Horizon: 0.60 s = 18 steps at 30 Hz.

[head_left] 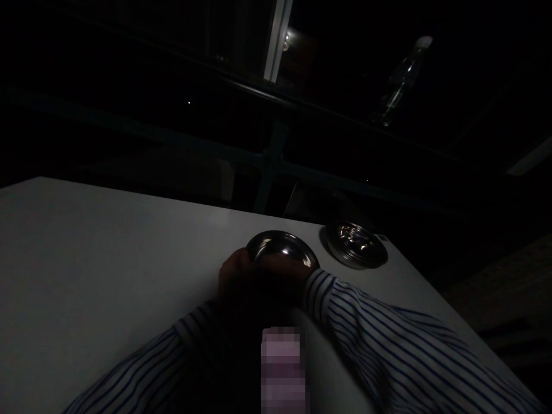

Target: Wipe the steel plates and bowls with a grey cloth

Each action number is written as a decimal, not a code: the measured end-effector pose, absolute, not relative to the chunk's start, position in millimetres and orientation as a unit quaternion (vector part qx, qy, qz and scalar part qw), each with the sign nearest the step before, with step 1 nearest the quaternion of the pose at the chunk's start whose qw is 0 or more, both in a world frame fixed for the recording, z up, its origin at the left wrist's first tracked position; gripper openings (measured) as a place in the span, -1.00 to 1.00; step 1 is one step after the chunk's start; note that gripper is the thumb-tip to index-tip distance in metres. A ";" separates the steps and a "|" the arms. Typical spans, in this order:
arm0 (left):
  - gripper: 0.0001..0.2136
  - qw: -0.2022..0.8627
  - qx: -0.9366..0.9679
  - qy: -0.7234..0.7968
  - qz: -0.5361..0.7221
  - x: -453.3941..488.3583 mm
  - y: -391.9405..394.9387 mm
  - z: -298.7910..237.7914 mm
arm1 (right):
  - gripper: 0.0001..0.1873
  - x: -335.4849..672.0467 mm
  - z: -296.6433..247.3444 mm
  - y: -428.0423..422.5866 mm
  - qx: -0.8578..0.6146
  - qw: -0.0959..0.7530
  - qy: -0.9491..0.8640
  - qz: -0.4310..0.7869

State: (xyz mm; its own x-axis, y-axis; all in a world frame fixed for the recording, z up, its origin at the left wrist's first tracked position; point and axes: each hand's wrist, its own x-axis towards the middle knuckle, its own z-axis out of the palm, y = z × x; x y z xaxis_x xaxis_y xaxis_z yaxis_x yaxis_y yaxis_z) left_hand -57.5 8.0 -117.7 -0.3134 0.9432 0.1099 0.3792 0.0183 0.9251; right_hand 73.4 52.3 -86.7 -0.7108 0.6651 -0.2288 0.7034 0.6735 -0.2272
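A shiny steel bowl [276,238] sits on the white table [129,253] near its far edge. At the bowl's left rim is my left hand [233,273], curled round with the thumb at the edge; it grips the bowl. My right hand [282,273] lies across the near side of the bowl and covers part of its inside. Deep shadow hides the right fingers, so what they hold cannot be made out. Striped sleeves cover both my forearms.
Right of the bowl, close to the table's corner, stands a stack of steel bowls [356,244]. A clear plastic bottle [403,80] with a white cap stands on a dark ledge beyond the table. The surroundings are very dark. A pixelated patch covers the bottom middle.
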 end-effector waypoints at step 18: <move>-0.69 0.270 0.501 0.654 0.498 -57.2 13.3 -122.1 | -0.84 73.7 -80.6 55.7 0.362 0.079 0.917 -0.150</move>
State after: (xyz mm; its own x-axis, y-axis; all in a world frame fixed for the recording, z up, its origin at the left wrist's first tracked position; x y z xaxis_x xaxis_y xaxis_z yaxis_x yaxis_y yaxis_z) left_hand -57.2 13.3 -122.1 -0.3509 0.9251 0.1454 0.3870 0.0019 0.9221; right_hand 73.7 55.7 -80.6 -0.7251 0.6404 -0.2533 0.6877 0.6927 -0.2173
